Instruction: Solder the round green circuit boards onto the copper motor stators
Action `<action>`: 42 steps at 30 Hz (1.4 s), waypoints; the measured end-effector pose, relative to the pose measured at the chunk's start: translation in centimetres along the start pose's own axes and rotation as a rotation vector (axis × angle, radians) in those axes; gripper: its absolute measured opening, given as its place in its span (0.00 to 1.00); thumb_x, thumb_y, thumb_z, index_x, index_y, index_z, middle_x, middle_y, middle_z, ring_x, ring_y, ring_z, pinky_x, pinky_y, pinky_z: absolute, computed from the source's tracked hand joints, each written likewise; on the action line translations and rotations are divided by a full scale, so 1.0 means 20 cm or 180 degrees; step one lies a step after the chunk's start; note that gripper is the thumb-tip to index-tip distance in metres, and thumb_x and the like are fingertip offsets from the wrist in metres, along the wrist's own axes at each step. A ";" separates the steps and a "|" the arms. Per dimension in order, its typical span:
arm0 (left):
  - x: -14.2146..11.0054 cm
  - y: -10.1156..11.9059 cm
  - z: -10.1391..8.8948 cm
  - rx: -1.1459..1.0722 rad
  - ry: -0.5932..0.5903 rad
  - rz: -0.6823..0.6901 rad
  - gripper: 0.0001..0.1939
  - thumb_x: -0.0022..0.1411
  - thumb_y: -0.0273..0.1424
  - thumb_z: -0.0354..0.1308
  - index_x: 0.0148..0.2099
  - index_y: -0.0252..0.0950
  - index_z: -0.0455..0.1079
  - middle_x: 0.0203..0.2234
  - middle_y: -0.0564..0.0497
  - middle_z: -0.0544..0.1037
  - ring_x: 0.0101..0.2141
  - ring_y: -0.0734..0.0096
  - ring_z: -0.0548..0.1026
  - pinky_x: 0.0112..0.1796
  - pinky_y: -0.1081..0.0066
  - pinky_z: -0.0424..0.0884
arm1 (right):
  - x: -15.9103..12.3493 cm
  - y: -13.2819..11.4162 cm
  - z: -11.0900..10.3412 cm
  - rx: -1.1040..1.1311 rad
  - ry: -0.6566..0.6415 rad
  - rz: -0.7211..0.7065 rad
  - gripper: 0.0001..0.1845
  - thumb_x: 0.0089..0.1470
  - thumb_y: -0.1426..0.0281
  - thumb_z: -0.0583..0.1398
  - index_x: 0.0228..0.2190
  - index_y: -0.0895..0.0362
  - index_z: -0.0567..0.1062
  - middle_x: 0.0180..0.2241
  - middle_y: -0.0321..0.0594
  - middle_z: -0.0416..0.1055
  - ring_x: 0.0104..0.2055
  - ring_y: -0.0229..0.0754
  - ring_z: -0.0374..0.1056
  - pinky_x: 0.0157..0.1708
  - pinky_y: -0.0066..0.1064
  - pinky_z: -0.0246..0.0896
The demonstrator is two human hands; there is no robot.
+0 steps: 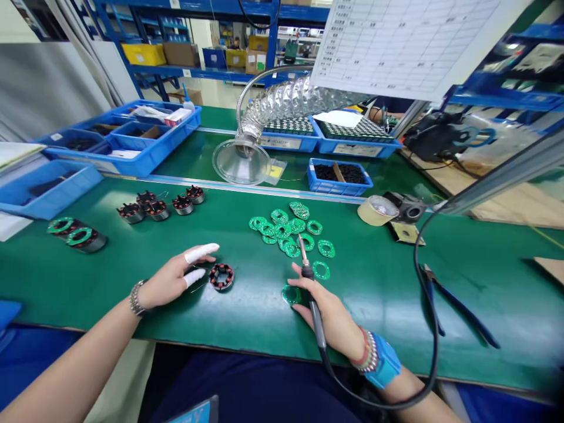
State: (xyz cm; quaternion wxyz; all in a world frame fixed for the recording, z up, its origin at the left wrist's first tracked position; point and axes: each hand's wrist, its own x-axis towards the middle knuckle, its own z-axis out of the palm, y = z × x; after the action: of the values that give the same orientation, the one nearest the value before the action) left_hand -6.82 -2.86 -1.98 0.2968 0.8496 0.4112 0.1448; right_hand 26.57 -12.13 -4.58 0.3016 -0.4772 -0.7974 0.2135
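My left hand (176,277), with white finger cots on two fingers, rests on the green mat and touches a round wound stator (221,276) with its fingertips. My right hand (328,311) grips a soldering iron (308,276) with its tip pointing away from me, and its fingers also touch a green ring-shaped circuit board (291,294) lying on the mat. A loose pile of the same green ring boards (291,232) lies just beyond the iron's tip.
Several bare stators (158,207) sit at the back left; two with green boards (79,235) lie further left. Blue bins (127,138), a fume duct funnel (241,161), a tape roll (376,210), an iron stand (408,207) and blue-handled pliers (458,305) surround the work area.
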 end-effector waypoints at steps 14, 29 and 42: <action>-0.08 0.02 0.16 0.1236 0.0207 -0.0135 0.46 0.47 0.52 0.56 0.62 0.38 0.47 0.60 0.41 0.53 0.60 0.52 0.45 0.56 0.48 0.46 | -0.01 -0.07 0.10 0.0000 0.0168 0.0070 0.19 0.54 0.76 0.53 0.48 0.56 0.59 0.57 0.50 0.54 0.57 0.44 0.54 0.54 0.40 0.56; -0.03 0.35 0.33 -0.1142 0.0501 -0.0106 0.31 0.45 0.37 0.65 0.52 0.39 0.61 0.53 0.43 0.65 0.53 0.62 0.64 0.52 0.59 0.61 | 0.09 -0.27 0.13 0.1127 0.0510 0.0347 0.15 0.53 0.75 0.55 0.43 0.53 0.61 0.38 0.39 0.70 0.38 0.37 0.69 0.40 0.29 0.65; -0.04 0.45 0.34 -0.0512 0.0724 0.0126 0.27 0.49 0.31 0.62 0.52 0.41 0.60 0.41 0.49 0.67 0.41 0.68 0.69 0.42 0.67 0.69 | 0.10 -0.25 0.15 0.1288 0.1049 0.0744 0.19 0.49 0.75 0.57 0.43 0.53 0.60 0.25 0.31 0.67 0.26 0.34 0.66 0.30 0.25 0.63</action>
State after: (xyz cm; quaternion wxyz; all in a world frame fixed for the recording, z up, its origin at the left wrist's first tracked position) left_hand 1.58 -10.49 -1.77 0.3124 0.8091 0.4125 0.2786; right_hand 20.75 -12.77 -3.06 0.4895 -0.5243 -0.6183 0.3212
